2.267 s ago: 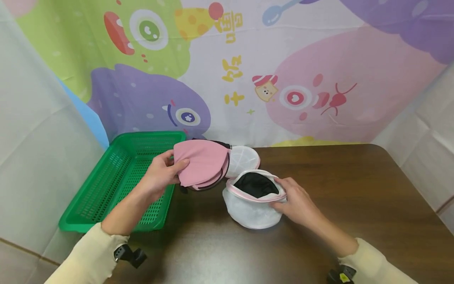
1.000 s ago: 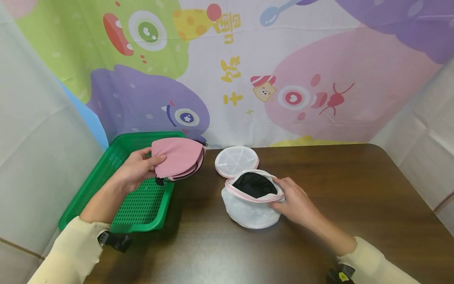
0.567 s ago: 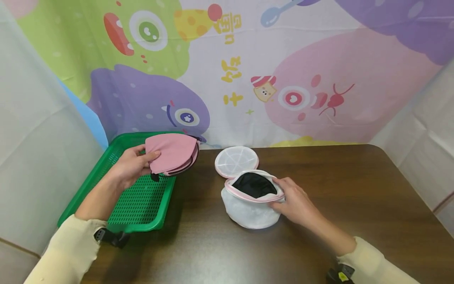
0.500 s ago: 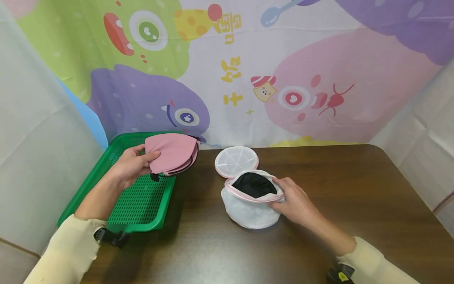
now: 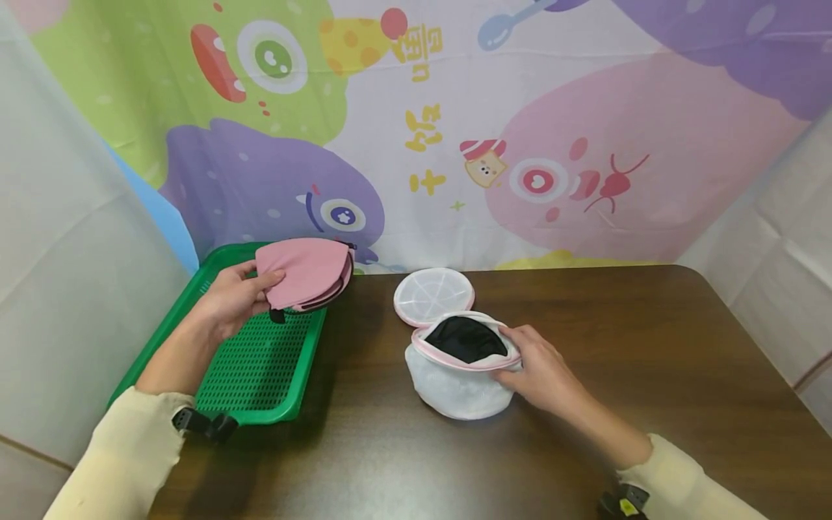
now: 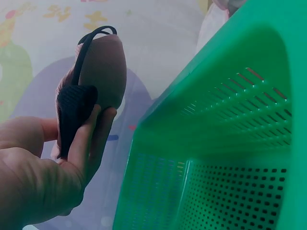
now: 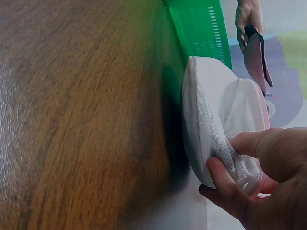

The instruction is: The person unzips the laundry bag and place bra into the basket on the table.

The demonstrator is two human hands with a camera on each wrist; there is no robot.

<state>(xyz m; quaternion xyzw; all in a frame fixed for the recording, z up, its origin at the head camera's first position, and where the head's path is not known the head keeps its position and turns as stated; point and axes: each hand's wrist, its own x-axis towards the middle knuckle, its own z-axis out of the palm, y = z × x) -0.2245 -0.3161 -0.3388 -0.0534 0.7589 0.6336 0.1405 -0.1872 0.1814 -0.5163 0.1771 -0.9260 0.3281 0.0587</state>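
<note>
My left hand (image 5: 230, 296) pinches a folded pink bra (image 5: 302, 271) with black edging and straps, thumb on top and fingers beneath, raised over the green basket (image 5: 302, 368). In the left wrist view the bra (image 6: 103, 67) is seen edge-on, a black strap looped above it. My right hand (image 5: 542, 365) grips the rim of a white mesh laundry bag (image 5: 458, 390) with pink trim, thumb outside. The bag stands on the table, its round lid (image 5: 434, 295) folded back behind it. Black fabric (image 5: 468, 339) shows inside its mouth. In the right wrist view the fingers bunch the mesh (image 7: 211, 120).
The basket stands at the left of the brown wooden table (image 5: 617, 325), with perforated walls and floor. A cartoon-printed curtain (image 5: 429, 87) hangs behind the table. Pale cloth panels (image 5: 789, 231) rise on both sides.
My left hand has carried the bra leftward, from beside the bag lid to over the basket, and a little up. The right hand and the laundry bag have stayed in place.
</note>
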